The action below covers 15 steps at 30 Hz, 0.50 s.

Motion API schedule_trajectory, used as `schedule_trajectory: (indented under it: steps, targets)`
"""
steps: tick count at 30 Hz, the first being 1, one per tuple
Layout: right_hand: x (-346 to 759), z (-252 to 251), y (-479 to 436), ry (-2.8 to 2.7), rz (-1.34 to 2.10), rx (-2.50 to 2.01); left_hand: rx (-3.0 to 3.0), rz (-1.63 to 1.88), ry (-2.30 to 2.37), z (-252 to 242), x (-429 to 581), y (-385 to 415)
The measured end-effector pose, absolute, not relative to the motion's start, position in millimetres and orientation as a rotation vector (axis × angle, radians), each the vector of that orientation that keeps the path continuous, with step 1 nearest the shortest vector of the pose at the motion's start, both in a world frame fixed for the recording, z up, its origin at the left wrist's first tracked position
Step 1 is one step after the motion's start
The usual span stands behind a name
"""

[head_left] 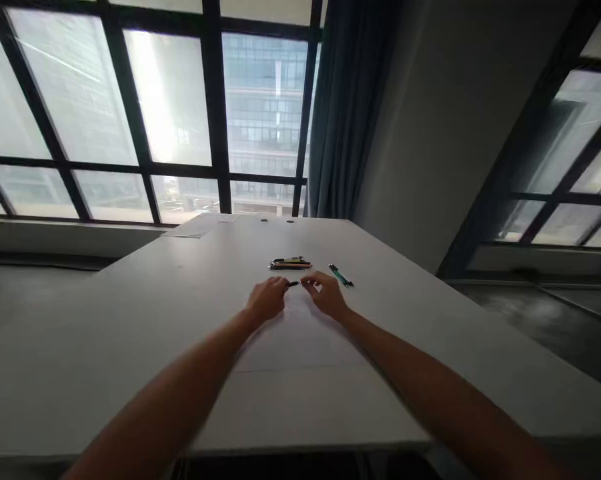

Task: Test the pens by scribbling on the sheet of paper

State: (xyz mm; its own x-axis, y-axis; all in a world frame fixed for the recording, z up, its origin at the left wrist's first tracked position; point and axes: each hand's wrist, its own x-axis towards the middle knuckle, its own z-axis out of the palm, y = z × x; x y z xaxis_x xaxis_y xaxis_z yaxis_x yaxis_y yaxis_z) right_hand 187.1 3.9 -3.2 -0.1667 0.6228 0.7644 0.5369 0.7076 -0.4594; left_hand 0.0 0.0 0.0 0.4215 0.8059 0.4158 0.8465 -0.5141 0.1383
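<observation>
A short dark pen (293, 284) lies level between my two hands, above the top part of a white sheet of paper (300, 340). My left hand (269, 298) is closed around its left end. The fingertips of my right hand (326, 293) pinch at its other end, where a small bright tip shows. Just beyond my hands, several pens and pencils (290, 264) lie in a bundle. A green and black pen (341, 275) rests by itself to the right of my right hand.
The white table (130, 333) stretches far ahead towards the windows. Loose sheets of paper (193, 228) lie at its far left end, and two small dark round spots (290, 221) show near the far edge. A dark blue curtain (343, 120) hangs behind.
</observation>
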Motion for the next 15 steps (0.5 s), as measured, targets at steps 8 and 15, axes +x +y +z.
schedule_trajectory:
  steps: [8,15]
  targets:
    - [186.8,-2.7,4.4,-1.765,0.148,-0.98,-2.59,-0.646,-1.464,3.1,-0.7,-1.7]
    - [185.1,-0.6,1.8,-1.782,0.184,-0.996,-2.579,-0.663,-1.447,1.7,-2.4,-0.2]
